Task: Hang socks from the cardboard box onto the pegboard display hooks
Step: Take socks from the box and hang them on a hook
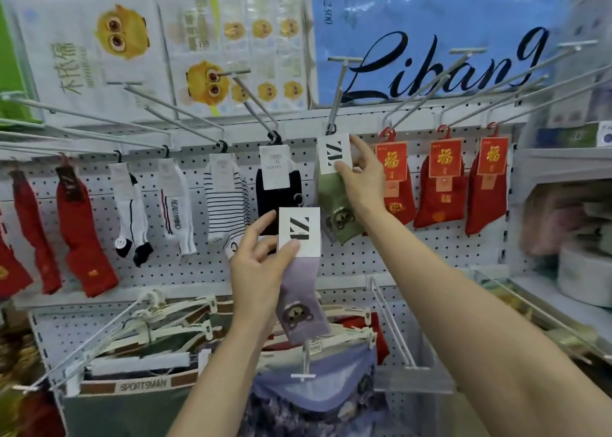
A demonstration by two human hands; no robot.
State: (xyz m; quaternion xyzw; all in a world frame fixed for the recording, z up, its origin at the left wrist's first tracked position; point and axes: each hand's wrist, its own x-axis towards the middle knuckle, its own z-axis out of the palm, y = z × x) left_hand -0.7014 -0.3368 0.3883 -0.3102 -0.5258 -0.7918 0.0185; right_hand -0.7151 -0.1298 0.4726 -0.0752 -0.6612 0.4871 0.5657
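My left hand [261, 264] pinches the white label card of a purple sock [303, 304] with a bear face, held in front of the pegboard [381, 257] below the hooks. My right hand [362, 175] is raised and pinches the white card of a green sock [332, 201] whose black hanger sits on a long metal hook [337, 95]. The cardboard box is out of view.
Black, striped and white socks hang on hooks to the left, red socks [440, 188] on both sides. Long bare hook rods jut toward me at head height. Below hang clip hangers with underwear [145, 387]. A shelf [563, 171] stands at the right.
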